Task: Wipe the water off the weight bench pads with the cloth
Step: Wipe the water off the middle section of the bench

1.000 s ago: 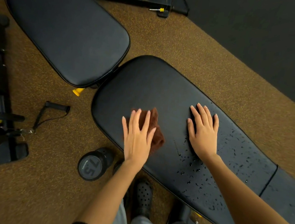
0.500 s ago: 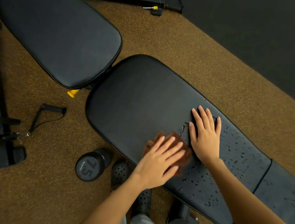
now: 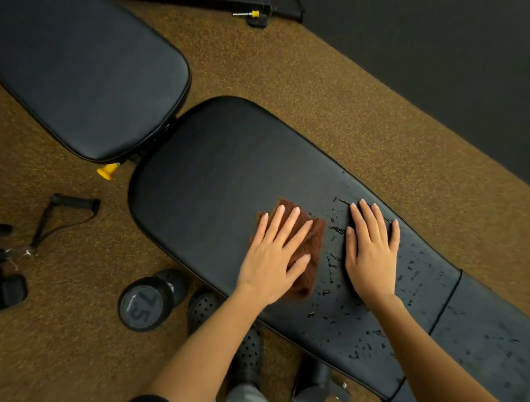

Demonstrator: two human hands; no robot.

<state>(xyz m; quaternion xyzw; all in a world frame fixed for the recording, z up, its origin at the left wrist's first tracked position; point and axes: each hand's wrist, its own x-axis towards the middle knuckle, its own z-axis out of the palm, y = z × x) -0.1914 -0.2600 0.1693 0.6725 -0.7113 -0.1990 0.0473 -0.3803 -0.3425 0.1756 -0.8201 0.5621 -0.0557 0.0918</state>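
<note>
on the long black bench pad [image 3: 213,174], the left hand [image 3: 275,259] lies flat with its fingers spread, palm pressing a brown cloth [image 3: 314,240] against the vinyl. it pinches nothing; the cloth is simply held down under the palm and fingers, with its right edge and upper corner showing beyond the hand. just beside it, the right hand [image 3: 372,255] rests flat and open on the bare pad, fingers spread and pointing away from the person, touching the pad but apart from the cloth. water droplets [image 3: 357,332] speckle the pad between the two hands, around the right hand and on toward the seam [image 3: 445,299] that crosses the pad at the right; the part of the pad left of the cloth looks dry and evenly dark. a second black pad [image 3: 74,54] lies at the upper left, its rounded end close to the end of the long pad, with a yellow knob [image 3: 107,170] showing under the gap between them. on the speckled brown floor [image 3: 305,79] near the pad's near edge stands a dumbbell [image 3: 144,306] marked 7.5, just beside a black perforated shoe [image 3: 207,307]. a cable handle [image 3: 70,210] lies on the floor further left. both forearms reach in from the bottom, with dark sleeves at the frame edge.
</note>
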